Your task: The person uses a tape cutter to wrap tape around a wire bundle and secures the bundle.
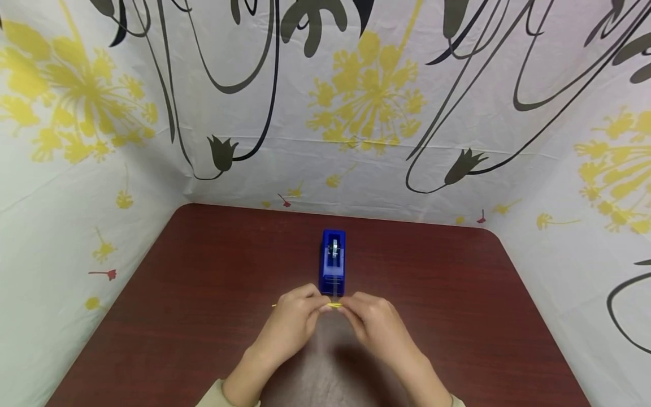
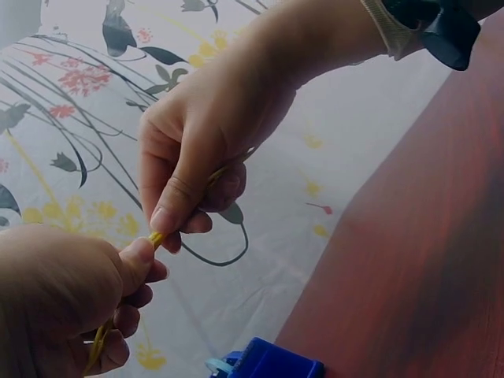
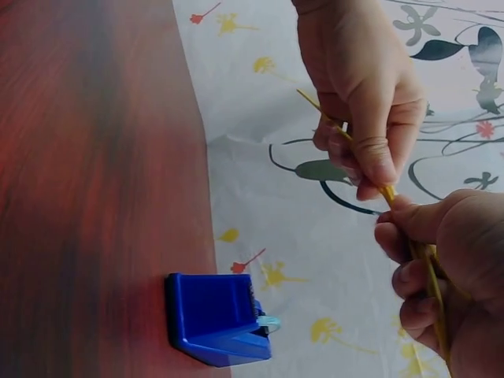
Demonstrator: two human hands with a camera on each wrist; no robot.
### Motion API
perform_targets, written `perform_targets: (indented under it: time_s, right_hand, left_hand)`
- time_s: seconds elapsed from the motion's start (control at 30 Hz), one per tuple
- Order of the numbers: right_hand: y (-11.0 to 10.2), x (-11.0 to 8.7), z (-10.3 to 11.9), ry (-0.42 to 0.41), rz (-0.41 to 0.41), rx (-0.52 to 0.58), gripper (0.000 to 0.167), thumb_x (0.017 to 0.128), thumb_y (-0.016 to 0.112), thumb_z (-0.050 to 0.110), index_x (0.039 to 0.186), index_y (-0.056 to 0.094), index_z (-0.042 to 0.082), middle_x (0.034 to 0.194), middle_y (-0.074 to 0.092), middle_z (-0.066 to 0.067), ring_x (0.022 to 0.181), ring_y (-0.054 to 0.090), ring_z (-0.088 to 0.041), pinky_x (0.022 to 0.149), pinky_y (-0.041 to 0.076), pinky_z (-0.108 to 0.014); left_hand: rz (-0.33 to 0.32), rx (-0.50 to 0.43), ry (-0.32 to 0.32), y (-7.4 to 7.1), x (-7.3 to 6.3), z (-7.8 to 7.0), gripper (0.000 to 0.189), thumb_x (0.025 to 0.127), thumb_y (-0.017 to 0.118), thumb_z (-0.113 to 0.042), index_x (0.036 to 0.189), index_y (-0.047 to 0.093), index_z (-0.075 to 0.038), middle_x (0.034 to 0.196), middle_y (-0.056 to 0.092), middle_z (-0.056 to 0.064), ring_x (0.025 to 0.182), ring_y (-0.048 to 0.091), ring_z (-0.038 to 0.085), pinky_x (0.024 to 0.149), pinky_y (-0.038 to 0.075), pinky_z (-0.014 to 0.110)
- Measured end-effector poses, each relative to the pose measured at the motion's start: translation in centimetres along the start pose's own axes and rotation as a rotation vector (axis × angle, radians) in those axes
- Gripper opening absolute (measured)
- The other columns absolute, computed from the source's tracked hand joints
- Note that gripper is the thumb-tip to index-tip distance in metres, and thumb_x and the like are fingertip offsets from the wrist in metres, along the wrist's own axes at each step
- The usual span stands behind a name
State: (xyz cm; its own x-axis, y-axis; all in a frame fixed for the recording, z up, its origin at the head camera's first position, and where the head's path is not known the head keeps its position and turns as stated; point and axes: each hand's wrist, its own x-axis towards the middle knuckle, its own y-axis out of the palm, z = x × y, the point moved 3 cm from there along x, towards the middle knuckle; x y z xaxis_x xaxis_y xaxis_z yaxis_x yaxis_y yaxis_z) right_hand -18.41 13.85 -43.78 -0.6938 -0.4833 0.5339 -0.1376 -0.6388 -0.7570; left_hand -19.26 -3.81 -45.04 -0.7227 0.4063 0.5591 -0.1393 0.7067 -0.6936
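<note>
My left hand [image 1: 291, 317] and my right hand [image 1: 377, 328] meet over the front of the table, fingertips nearly together. Between thumb and fingers, each pinches a bundle of thin yellow cord-like strands [image 1: 334, 305]. In the right wrist view, one end of the yellow strands [image 3: 310, 100] sticks out past the left hand [image 3: 366, 83]. Two strands run down through the right hand [image 3: 488, 260], parting slightly at the palm. Just beyond the fingertips stands a blue tape dispenser [image 1: 333, 282], its front end towards me. The exact kind of yellow strand I cannot tell.
The dispenser carries a small roll of clear tape [image 1: 334, 249]. Dark red-brown wood makes up the tabletop [image 1: 229, 254]. A white cloth with yellow and grey flower prints [image 1: 264, 113] surrounds its back and sides.
</note>
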Motion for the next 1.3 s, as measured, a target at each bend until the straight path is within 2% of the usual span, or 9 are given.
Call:
perform_targets:
  time_s: [0.13, 0.3, 0.4, 0.47, 0.63, 0.87, 1.07, 1.3]
  right_hand:
    - [0.11, -0.35, -0.07, -0.069, -0.077, -0.024, 0.004, 0.091, 0.073, 0.007, 0.092, 0.077, 0.006, 0.075, 0.063, 0.006, 0.061, 0.045, 0.002, 0.054, 0.04, -0.012]
    - [0.26, -0.53, -0.15, -0.115, -0.126, -0.035, 0.009, 0.084, 0.078, 0.001, 0.093, 0.079, 0.005, 0.077, 0.066, 0.004, 0.062, 0.049, 0.0, 0.055, 0.043, -0.012]
    - [0.29, -0.55, -0.17, -0.135, -0.151, -0.036, 0.01, 0.084, 0.078, 0.001, 0.094, 0.08, 0.003, 0.079, 0.068, 0.002, 0.064, 0.053, -0.003, 0.057, 0.046, -0.014]
    - [0.3, -0.54, -0.21, -0.146, -0.167, -0.042, 0.008, 0.088, 0.075, 0.005, 0.094, 0.08, 0.002, 0.08, 0.069, 0.001, 0.065, 0.057, -0.006, 0.059, 0.049, -0.017]
    - [0.3, -0.46, -0.31, -0.159, -0.191, -0.038, 0.016, 0.096, 0.069, 0.012, 0.097, 0.08, 0.001, 0.081, 0.07, -0.001, 0.069, 0.064, -0.011, 0.063, 0.053, -0.021]
    - [0.33, -0.39, -0.44, -0.151, -0.198, -0.017, 0.01, 0.089, 0.075, 0.005, 0.097, 0.08, 0.002, 0.081, 0.071, -0.001, 0.07, 0.065, -0.013, 0.064, 0.054, -0.021]
    - [0.38, -0.32, -0.48, -0.106, -0.188, 0.012, 0.017, 0.08, 0.082, -0.001, 0.096, 0.08, 0.004, 0.08, 0.07, 0.001, 0.067, 0.06, -0.006, 0.06, 0.049, -0.015]
    - [0.5, -0.23, -0.67, -0.019, -0.121, 0.094, 0.015, 0.083, 0.081, 0.001, 0.096, 0.079, 0.007, 0.083, 0.07, 0.005, 0.066, 0.055, 0.0, 0.059, 0.046, -0.012]
  left_hand:
    - [0.068, -0.016, -0.02, 0.01, 0.11, -0.03, 0.006, 0.094, 0.072, -0.016, 0.092, 0.077, -0.013, 0.081, 0.057, -0.009, 0.068, 0.048, 0.004, 0.063, 0.044, 0.02]
    - [0.188, 0.017, -0.045, 0.14, 0.25, 0.03, 0.01, 0.099, 0.066, -0.018, 0.097, 0.075, -0.013, 0.082, 0.057, -0.01, 0.073, 0.05, 0.006, 0.07, 0.048, 0.027]
    - [0.216, 0.04, -0.048, 0.0, 0.38, 0.02, 0.013, 0.101, 0.063, -0.019, 0.096, 0.074, -0.013, 0.081, 0.058, -0.009, 0.074, 0.053, 0.008, 0.073, 0.048, 0.032]
    - [0.21, 0.046, -0.049, -0.16, 0.5, 0.0, 0.015, 0.101, 0.063, -0.02, 0.093, 0.074, -0.013, 0.08, 0.058, -0.01, 0.074, 0.054, 0.008, 0.074, 0.049, 0.033]
    - [0.158, 0.026, -0.056, -0.33, 0.65, 0.04, 0.015, 0.098, 0.066, -0.02, 0.088, 0.074, -0.014, 0.075, 0.055, -0.01, 0.069, 0.051, 0.006, 0.07, 0.048, 0.032]
    - [0.063, 0.009, -0.038, -0.14, 0.47, 0.15, 0.008, 0.092, 0.073, -0.017, 0.086, 0.076, -0.012, 0.073, 0.055, -0.008, 0.066, 0.047, 0.006, 0.066, 0.045, 0.028]
    - [-0.007, 0.021, 0.017, -0.07, 0.36, 0.22, 0.005, 0.088, 0.076, -0.015, 0.085, 0.076, -0.012, 0.074, 0.059, -0.006, 0.066, 0.05, 0.008, 0.065, 0.044, 0.026]
    - [-0.047, 0.037, 0.06, 0.21, 0.19, 0.37, 0.005, 0.085, 0.079, -0.014, 0.083, 0.076, -0.012, 0.075, 0.06, -0.007, 0.067, 0.053, 0.008, 0.064, 0.042, 0.025]
